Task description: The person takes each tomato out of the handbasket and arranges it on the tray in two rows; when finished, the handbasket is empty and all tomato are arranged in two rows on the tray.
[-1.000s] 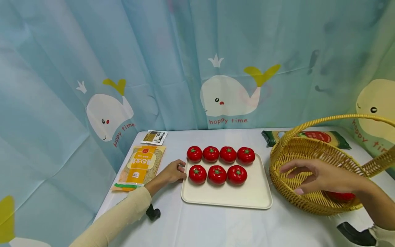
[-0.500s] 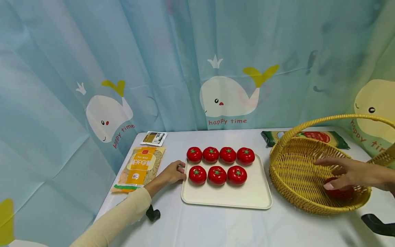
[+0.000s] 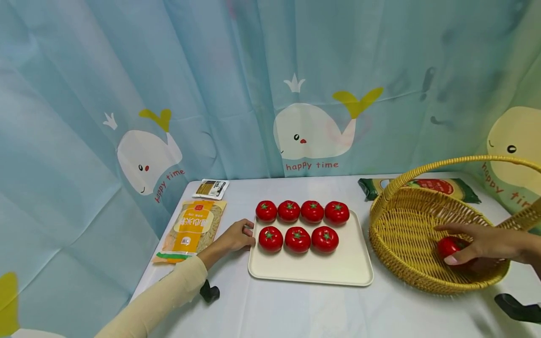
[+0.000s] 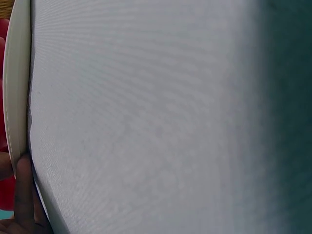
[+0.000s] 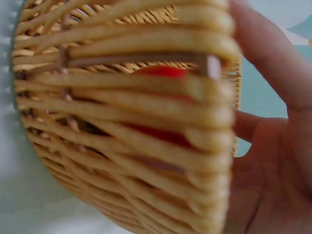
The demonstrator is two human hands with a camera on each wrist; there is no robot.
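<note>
My left hand holds the left edge of a cream tray. In the left wrist view a thumb and finger pinch the tray's rim from both sides. Red tomatoes with green stems sit on the tray in two rows. My right hand reaches into a yellow wicker basket, thumb and fingers around a red tomato. The right wrist view shows the basket's woven wall in front, hiding most of the fingertips; red shows through the gaps.
A yellow-labelled food packet lies left of the tray, with a small sachet behind it. Behind the basket is a green package. The basket's tall handle arches above its opening. A whale-print curtain backs the white table.
My right hand has moved right and down into the basket and closed around a tomato, which has shifted slightly left. The left hand and the tray have stayed in place.
</note>
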